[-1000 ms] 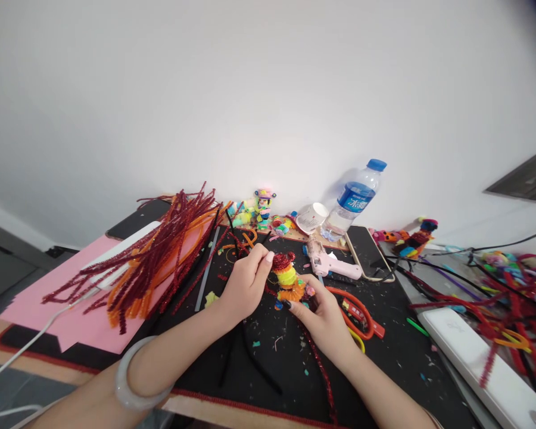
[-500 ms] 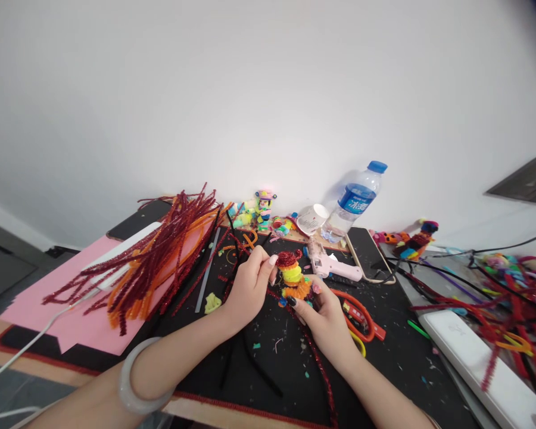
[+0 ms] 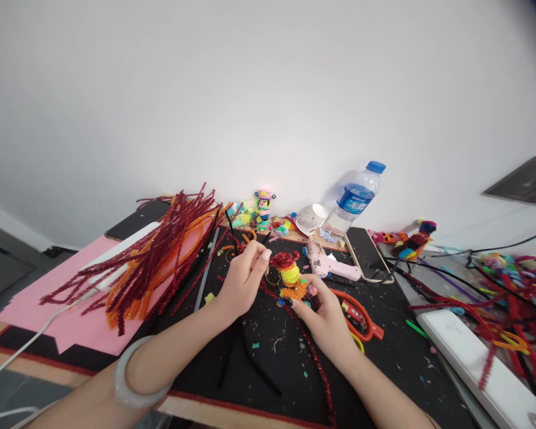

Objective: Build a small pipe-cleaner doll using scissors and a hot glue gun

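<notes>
A small pipe-cleaner figure (image 3: 290, 275), red on top, yellow in the middle and orange below with bits of blue, is upright in my right hand (image 3: 324, 313). The right thumb and fingers grip its lower part. My left hand (image 3: 243, 280) is closed in a pinch just left of the red top; whatever lies between its fingertips is too small to make out. A dark red tinsel pipe cleaner (image 3: 317, 363) runs from below the figure to the mat's front edge. Black pipe cleaners (image 3: 254, 363) lie under the left wrist.
Red and orange pipe cleaners (image 3: 161, 262) lie piled on pink paper (image 3: 36, 310) at left. Behind my hands are a pink glue gun (image 3: 335, 266), a paper cup (image 3: 311, 219), a water bottle (image 3: 351, 202) and a phone (image 3: 367, 253). A white power strip (image 3: 477, 363) lies at right.
My left hand has drawn slightly left and down, away from the figure's red top. The right hand still holds the figure in nearly the same spot.
</notes>
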The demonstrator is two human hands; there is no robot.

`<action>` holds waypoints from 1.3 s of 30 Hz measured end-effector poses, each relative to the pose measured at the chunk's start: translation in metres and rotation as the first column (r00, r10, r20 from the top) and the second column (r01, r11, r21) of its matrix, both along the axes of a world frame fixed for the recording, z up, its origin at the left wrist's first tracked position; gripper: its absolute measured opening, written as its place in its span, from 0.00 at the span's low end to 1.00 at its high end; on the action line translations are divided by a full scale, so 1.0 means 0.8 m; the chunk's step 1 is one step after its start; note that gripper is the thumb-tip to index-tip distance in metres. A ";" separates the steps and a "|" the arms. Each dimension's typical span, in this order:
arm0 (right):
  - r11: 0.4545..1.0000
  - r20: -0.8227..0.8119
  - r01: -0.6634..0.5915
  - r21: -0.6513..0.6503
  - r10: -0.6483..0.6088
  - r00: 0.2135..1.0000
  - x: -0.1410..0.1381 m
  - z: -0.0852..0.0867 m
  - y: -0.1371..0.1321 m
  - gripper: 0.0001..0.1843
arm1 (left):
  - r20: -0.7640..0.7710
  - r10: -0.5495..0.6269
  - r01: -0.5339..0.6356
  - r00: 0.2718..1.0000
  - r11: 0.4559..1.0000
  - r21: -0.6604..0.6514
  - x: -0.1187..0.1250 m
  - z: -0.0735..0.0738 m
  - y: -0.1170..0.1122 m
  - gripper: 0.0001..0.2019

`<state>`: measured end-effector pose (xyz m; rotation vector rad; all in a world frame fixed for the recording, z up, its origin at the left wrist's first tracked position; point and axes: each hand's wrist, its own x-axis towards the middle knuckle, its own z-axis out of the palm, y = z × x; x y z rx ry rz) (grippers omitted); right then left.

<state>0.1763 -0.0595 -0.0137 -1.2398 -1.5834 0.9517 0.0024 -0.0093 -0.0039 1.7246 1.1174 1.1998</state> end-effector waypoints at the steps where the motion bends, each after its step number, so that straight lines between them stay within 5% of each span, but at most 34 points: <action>1: 1.000 0.026 -0.009 0.004 0.009 1.000 0.000 0.001 0.000 0.12 | -0.030 0.003 -0.003 1.000 1.000 0.020 -0.001 0.001 0.001 0.11; 6: 1.000 0.056 -0.026 0.010 0.025 0.998 -0.003 0.004 0.000 0.13 | -0.083 -0.014 0.020 0.996 0.997 0.071 0.000 0.002 0.003 0.11; 10: 1.000 0.033 -0.002 -0.011 0.002 0.999 -0.001 0.002 0.000 0.12 | 0.096 -0.045 0.054 0.994 0.994 -0.097 0.006 -0.003 0.005 0.13; 16: 1.000 0.002 0.012 -0.027 -0.012 1.000 0.001 -0.003 0.001 0.14 | 0.465 -0.093 0.283 0.881 0.890 -0.358 0.010 -0.003 0.009 0.14; 27: 0.998 -0.044 0.042 -0.036 -0.043 0.998 0.001 -0.002 0.003 0.12 | 0.703 -0.091 0.480 0.705 0.791 -0.380 0.010 -0.006 0.010 0.12; 33: 0.999 -0.078 0.030 -0.011 -0.030 0.996 0.001 -0.009 0.006 0.12 | 0.669 -0.086 0.448 0.738 0.804 -0.391 0.009 -0.010 0.014 0.12; 39: 0.998 -0.152 0.021 0.053 -0.013 0.988 0.001 -0.013 0.009 0.15 | 0.587 -0.110 0.361 0.802 0.872 -0.330 0.007 -0.015 0.020 0.15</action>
